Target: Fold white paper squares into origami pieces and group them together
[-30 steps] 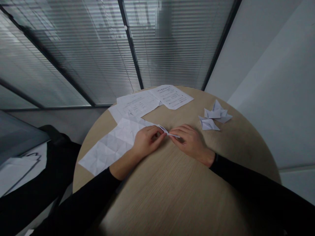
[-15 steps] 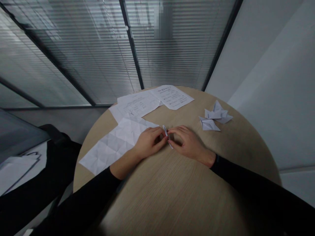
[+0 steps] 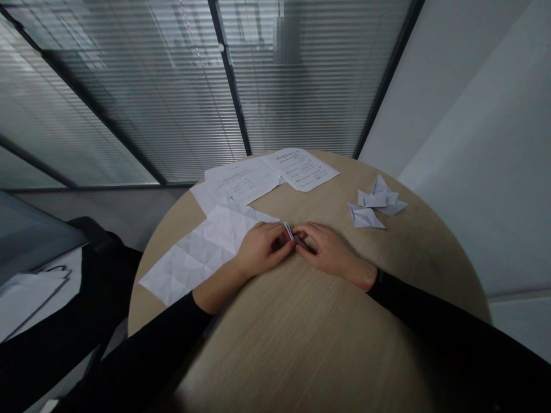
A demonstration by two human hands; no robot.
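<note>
A small folded piece of white paper (image 3: 288, 231) is pinched between my two hands, over the middle of the round table (image 3: 275, 332). My left hand (image 3: 263, 248) closes thumb and fingers on its left side. On its right side, my right hand (image 3: 323, 246) grips it between thumb and fingertips; part of the paper is hidden by the fingers. Beside and under my left forearm lies a creased white sheet (image 3: 193, 252), opened flat with a grid of fold lines. To the right of my right hand rest several folded paper shapes (image 3: 375, 202) with pointed corners.
Printed sheets (image 3: 301, 169) overlap at the table's far edge. A glass partition with blinds (image 3: 181, 97) stands behind the table, and a pale wall (image 3: 486, 172) is on the right. At the left, papers (image 3: 41, 289) lie on a dark surface.
The folded paper has turned slightly, and a darker flap now shows toward my right hand. My right fingers have shifted a little on it; my left hand has barely moved.
</note>
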